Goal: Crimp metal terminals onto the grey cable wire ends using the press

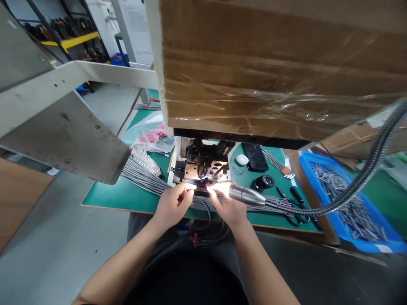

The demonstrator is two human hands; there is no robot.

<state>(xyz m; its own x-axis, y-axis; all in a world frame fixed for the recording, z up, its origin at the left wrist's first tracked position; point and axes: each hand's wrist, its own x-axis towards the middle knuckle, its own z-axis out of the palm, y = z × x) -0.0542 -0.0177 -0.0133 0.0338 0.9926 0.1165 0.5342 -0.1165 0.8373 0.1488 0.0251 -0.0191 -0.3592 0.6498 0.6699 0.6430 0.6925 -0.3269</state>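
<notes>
A big fan of grey wires (140, 171) on the green bench (127, 195) looks still unprocessed, while cut pieces fill the blue tray (321, 192). At the press (202, 165), the left hand (171, 205) and right hand (227, 205) each pinch a wire (205, 203) at the lit die, so I judge the work midway.

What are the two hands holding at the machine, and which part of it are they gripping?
Both the left hand and right hand pinch thin gray wires near their ends, at the machine. Lamp glare hides the exact grip.
</notes>
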